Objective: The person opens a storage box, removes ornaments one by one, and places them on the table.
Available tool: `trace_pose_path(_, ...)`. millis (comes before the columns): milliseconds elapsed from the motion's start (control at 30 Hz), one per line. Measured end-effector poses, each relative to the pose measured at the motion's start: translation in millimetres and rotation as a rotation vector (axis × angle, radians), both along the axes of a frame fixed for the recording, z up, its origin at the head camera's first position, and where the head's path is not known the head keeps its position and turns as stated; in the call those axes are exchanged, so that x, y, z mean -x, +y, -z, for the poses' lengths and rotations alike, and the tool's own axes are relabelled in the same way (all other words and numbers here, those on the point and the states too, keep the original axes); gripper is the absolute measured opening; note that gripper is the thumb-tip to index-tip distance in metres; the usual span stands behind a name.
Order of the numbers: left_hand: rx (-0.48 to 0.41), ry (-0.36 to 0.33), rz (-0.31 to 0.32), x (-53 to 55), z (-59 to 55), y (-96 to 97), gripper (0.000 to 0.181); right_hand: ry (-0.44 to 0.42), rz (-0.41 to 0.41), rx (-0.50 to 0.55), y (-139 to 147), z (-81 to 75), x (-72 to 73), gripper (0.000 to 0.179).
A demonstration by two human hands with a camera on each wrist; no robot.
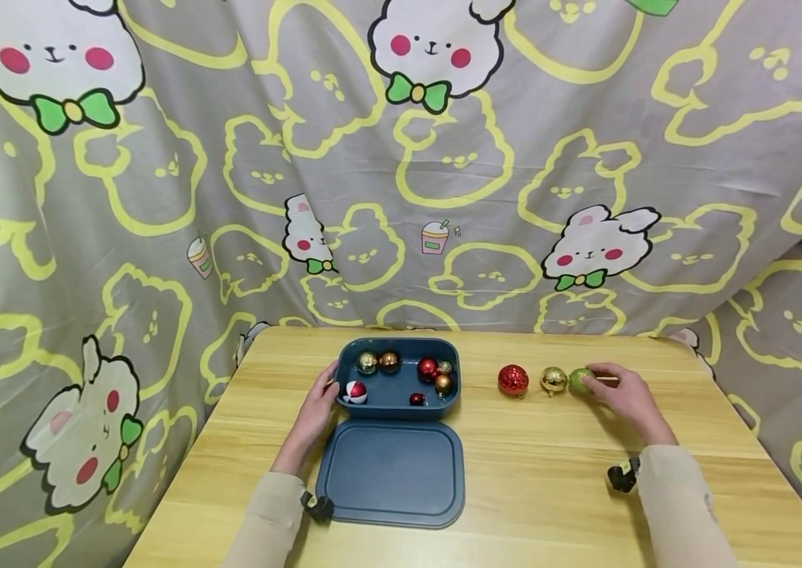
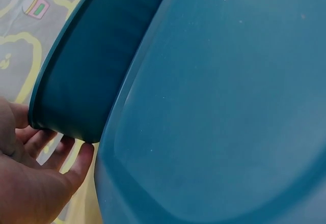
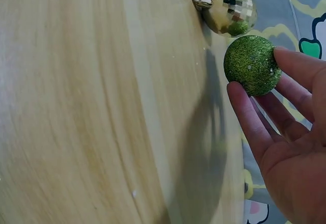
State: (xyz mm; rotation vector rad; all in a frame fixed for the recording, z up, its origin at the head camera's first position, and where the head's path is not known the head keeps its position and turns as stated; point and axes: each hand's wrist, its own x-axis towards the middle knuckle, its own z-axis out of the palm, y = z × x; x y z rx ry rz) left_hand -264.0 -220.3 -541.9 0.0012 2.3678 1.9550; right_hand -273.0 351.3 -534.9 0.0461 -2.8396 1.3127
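At the right end of a row on the table, my right hand pinches a green glitter bauble between fingers and thumb. Just beside that bauble lies a shiny gold faceted bauble, and left of it a red bauble. My left hand rests its extended fingers against the outer left end of a dark blue box. Several smaller baubles lie inside the box, among them a red-and-white one and an orange-gold one.
A flat blue lid lies on the wooden table right in front of the box. Behind the table hangs a grey patterned curtain, which also runs along both sides.
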Motion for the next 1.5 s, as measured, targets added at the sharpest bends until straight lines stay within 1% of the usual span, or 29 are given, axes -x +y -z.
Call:
trace_pose_path(100,0.000,0.010,-0.006,-1.5,0.2,0.4,0.052,-0.004,-0.003,0.001,-2.1,1.1,-0.3,0.058)
trace_pose_path(300,-0.004,0.008,-0.009,-0.8,1.8,-0.4,0.051,-0.012,-0.014,0.015,-6.3,3.6,-0.1,0.058)
trace_pose_path(433,0.007,0.004,-0.008,-1.7,0.1,-0.2,0.052,-0.011,-0.014,0.013,-7.7,5.2,-0.8,0.057)
trace_pose_path(633,0.010,0.009,-0.001,-2.1,-0.9,-0.2,0.053,-0.023,-0.026,0.046,-9.4,4.3,-4.6,0.058)
trace_pose_path(900,0.024,0.003,-0.008,-3.5,0.4,0.1,0.052,-0.047,-0.015,0.053,-6.6,7.2,-4.9,0.061)
trace_pose_path(1100,0.024,0.023,-0.010,-2.6,1.1,-0.2,0.051,-0.044,-0.002,0.058,-5.0,8.9,-4.1,0.063)
trace_pose_path(1233,0.024,0.018,-0.007,-2.6,0.9,0.1,0.051,-0.057,0.000,0.054,-5.0,5.7,-5.5,0.064)
trace_pose_path(1367,0.018,0.014,0.002,-3.1,0.3,0.3,0.052,-0.067,0.004,0.049,-4.2,-0.9,-7.7,0.066)
trace_pose_path(1433,0.007,0.000,0.011,-5.6,-7.3,1.3,0.052,-0.058,0.006,0.045,-4.2,-6.0,-8.6,0.064)
trace_pose_path(1467,0.000,-0.006,0.014,-6.0,-9.2,1.4,0.052,-0.053,0.006,0.045,-4.2,-8.5,-8.6,0.064)
trace_pose_path(1500,-0.003,-0.009,0.015,-5.4,-8.4,0.9,0.052,-0.050,0.008,0.047,-4.6,-11.1,-8.6,0.064)
